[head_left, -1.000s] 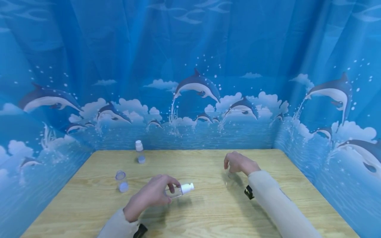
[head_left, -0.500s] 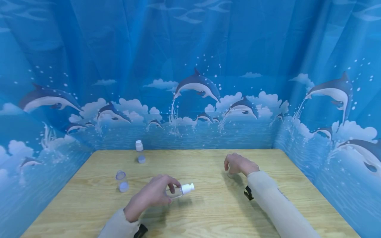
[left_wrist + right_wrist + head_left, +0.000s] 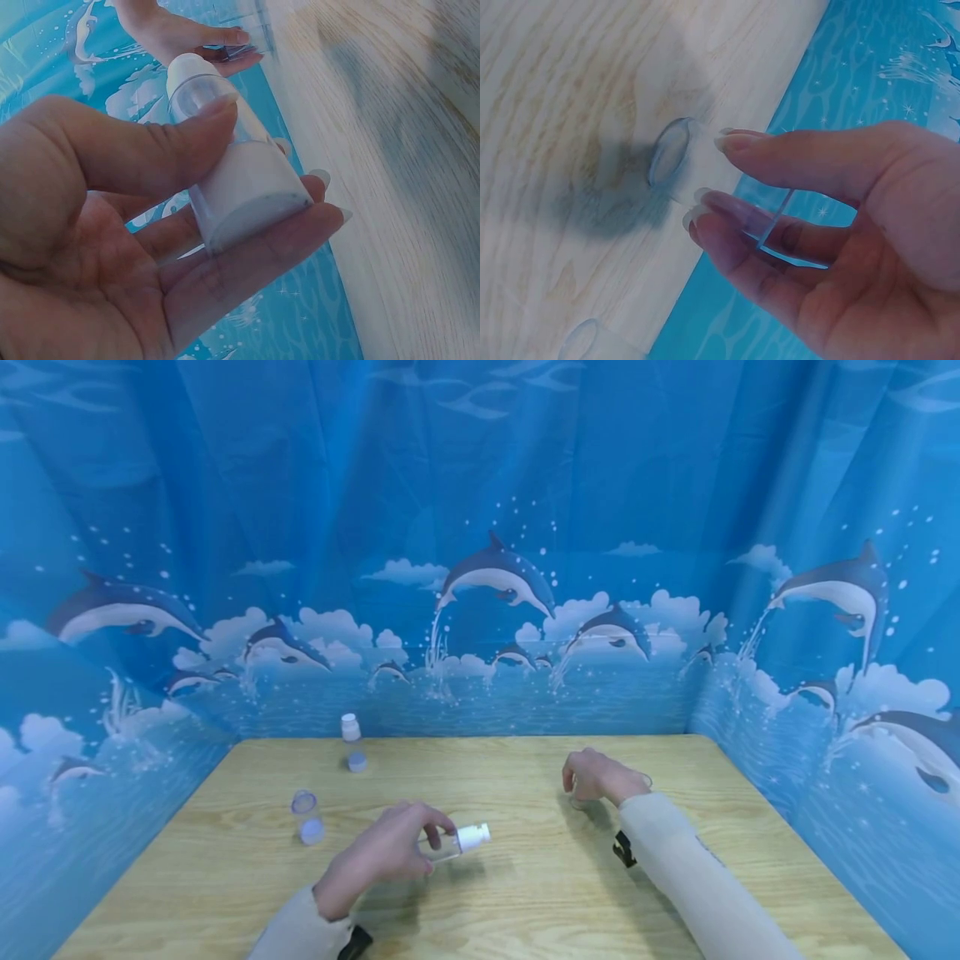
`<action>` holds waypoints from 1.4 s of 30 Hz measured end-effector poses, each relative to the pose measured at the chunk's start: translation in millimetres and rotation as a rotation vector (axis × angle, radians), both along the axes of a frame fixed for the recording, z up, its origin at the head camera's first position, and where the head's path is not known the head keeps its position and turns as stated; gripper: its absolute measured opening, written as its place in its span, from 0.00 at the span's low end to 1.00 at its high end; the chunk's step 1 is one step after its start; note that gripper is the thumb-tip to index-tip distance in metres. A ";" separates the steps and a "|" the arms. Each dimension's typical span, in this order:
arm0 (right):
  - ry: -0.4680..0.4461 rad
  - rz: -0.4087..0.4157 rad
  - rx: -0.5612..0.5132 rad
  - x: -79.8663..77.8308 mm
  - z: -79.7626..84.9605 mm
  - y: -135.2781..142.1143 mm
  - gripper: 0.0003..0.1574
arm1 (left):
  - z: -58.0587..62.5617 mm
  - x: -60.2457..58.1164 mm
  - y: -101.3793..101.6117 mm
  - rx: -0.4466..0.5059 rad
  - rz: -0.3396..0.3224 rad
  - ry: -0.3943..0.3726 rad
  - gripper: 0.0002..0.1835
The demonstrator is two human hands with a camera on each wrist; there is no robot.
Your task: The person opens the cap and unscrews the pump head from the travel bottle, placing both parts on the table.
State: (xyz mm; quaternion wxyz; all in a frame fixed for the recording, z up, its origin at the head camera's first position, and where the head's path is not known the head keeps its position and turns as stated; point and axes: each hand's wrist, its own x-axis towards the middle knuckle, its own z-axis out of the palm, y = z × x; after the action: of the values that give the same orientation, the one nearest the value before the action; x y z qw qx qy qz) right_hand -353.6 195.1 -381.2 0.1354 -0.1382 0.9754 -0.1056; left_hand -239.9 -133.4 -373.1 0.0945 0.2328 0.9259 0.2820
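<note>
My left hand (image 3: 390, 843) grips a small clear pump bottle (image 3: 447, 843) with a white top. The bottle lies tilted, its top pointing right. Up close in the left wrist view, the thumb presses its side and the fingers lie under its white base. At the right, my right hand (image 3: 596, 774) pinches a clear cylindrical cap (image 3: 705, 165) between thumb and fingers, its round end close to the tabletop. A second clear cap (image 3: 585, 341) shows at the lower left of the right wrist view; in the head view the right wrist mostly hides it.
On the wooden table (image 3: 480, 910), a clear bottle (image 3: 351, 743) with a white top stands at the back left. Nearer, a clear open-topped container (image 3: 306, 817) with a whitish base stands left of the left hand. A blue dolphin-print curtain (image 3: 480, 568) encloses the table's back and sides.
My right hand has shifted slightly down and left with the clear cap, and a clear rim has come into view behind that wrist. The left hand and its bottle have hardly moved.
</note>
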 end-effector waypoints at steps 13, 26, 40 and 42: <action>0.002 0.009 0.011 -0.8 -2.5 -4.1 0.14 | -0.5 -0.6 -0.2 0.003 0.012 -0.008 0.29; 0.014 0.013 0.038 1.2 -1.0 -7.8 0.14 | -0.8 0.7 -0.2 0.002 0.007 0.017 0.30; 0.010 -0.007 0.047 0.0 -2.6 -9.4 0.18 | -2.8 0.0 -0.4 0.001 0.004 0.037 0.30; 0.003 -0.009 0.042 0.4 -2.1 -9.2 0.19 | -3.0 -0.1 -0.6 0.001 -0.001 0.040 0.30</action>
State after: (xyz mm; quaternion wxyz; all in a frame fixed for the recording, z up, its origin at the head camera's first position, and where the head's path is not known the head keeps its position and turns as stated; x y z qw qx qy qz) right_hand -353.2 185.9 -383.2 0.1361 -0.1312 0.9783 -0.0852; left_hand -240.0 -134.1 -376.1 0.0761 0.2387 0.9274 0.2777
